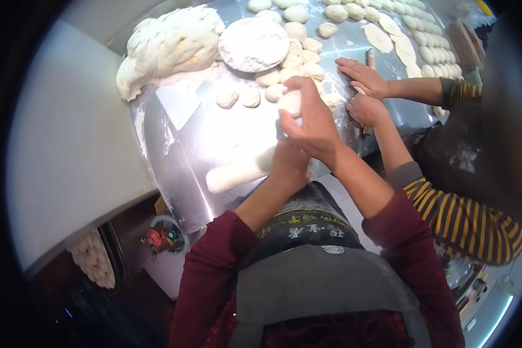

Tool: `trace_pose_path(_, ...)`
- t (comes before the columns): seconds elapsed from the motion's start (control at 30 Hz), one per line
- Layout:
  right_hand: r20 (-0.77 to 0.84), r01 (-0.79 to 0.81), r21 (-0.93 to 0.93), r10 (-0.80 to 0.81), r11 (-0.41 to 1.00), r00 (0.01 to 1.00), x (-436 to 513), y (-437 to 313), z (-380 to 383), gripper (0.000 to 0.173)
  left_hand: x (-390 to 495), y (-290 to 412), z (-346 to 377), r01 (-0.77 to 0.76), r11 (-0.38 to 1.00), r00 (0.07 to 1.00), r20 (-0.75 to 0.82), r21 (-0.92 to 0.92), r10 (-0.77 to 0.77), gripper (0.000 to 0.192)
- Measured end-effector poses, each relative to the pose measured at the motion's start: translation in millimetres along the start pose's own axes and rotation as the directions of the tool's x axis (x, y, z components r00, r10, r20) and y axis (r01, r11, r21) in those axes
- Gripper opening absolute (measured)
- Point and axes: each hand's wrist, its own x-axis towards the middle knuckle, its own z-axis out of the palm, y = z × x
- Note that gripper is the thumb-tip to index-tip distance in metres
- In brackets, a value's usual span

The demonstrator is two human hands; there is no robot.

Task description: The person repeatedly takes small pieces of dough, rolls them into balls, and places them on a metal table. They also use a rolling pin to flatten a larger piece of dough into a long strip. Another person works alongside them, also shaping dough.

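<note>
My right hand [311, 117] curls its fingers and thumb around a pale piece of dough [290, 104] above the steel table. Below and partly behind it, my left hand [290, 163] is at the right end of a thick dough log [235, 174]; its fingers are largely hidden, so its grip does not show. Two small dough balls [226, 99] lie left of the right hand, and more pieces [292, 61] are clustered beyond it. A white dough scraper [178, 105] rests on the floury tabletop [156, 130] at the left.
A large dough mass [169, 43] and a round, flour-covered mound [254, 44] lie at the back. At right, a co-worker's hands [367, 108] are at a rolling pin [371, 58], near flattened dough pieces [378, 38] and rows of dough balls [433, 43]. A pale wall panel [69, 130] borders the left.
</note>
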Motion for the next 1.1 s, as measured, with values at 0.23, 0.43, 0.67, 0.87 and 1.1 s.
trace_pose_path(0.23, 0.039, 0.251, -0.092, -0.248, 0.964, 0.968, -52, 64, 32, 0.047, -60, 11, -43, 0.287, 0.953, 0.942, -0.151, -0.099, -0.300, 0.060)
trace_pose_path(0.43, 0.369, 0.515, -0.339, -0.392, 0.787, 0.843, -95, 54, 69, 0.057, -121, -9, -48, 0.450, 0.840, 0.892, -0.113, 0.303, -0.437, 0.067)
trace_pose_path(0.67, 0.471, 0.513, -0.268, -0.354, 0.816, 0.808, -69, 71, 59, 0.066, -112, -71, -71, 0.197, 0.979, 0.971, -0.144, 0.050, -0.188, 0.047)
trace_pose_path(0.87, 0.587, 0.517, -0.314, -0.265, 0.797, 0.765, -64, 52, 45, 0.063, -120, -82, -51, 0.239, 0.931, 0.968, 0.009, 0.274, -0.251, 0.052)
trace_pose_path(1.1, 0.546, 0.628, -0.287, -0.415, 0.723, 0.728, -113, 20, 77, 0.065, -216, -72, -90, 0.264, 0.941, 0.963, -0.106, 0.212, -0.246, 0.044)
